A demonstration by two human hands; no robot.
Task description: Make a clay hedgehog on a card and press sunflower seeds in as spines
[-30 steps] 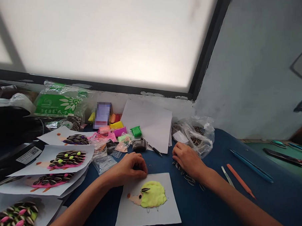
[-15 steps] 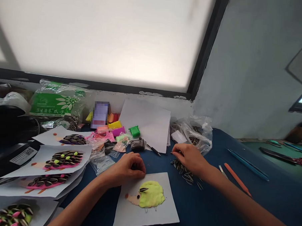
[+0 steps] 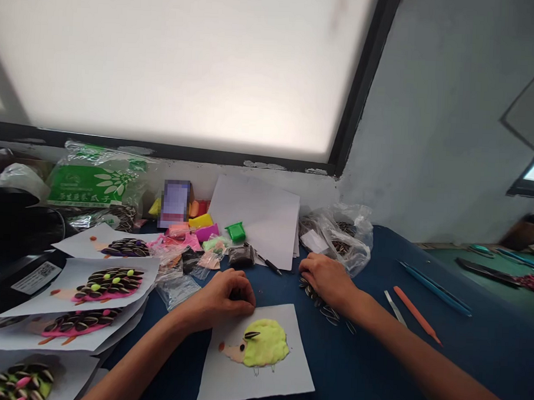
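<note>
A white paper (image 3: 214,386) lies in front of me with a hedgehog picture on it. The hedgehog has a lumpy yellow-green clay body (image 3: 267,344), a peach snout and a dark eye. One striped sunflower seed (image 3: 252,335) sticks to its upper left. My left hand (image 3: 227,295) rests at the paper's top edge, fingers curled in and thumb tip against the edge. To the right, my right hand (image 3: 328,279) is lowered over a small pile of sunflower seeds (image 3: 328,313). Its fingers are bunched together, and their tips are partly hidden, so what they hold cannot be made out.
Finished hedgehog pictures (image 3: 108,284) are stacked at left. Behind lie clay packs (image 3: 236,231), a black pen (image 3: 270,265), white sheets (image 3: 257,217) and a plastic bag of seeds (image 3: 354,239). Orange (image 3: 416,315) and blue (image 3: 435,290) tools lie at right.
My right hand has dipped slightly onto the seed pile, its fingertips now less visible. My left hand keeps its place on the paper. The whole view has shifted a little.
</note>
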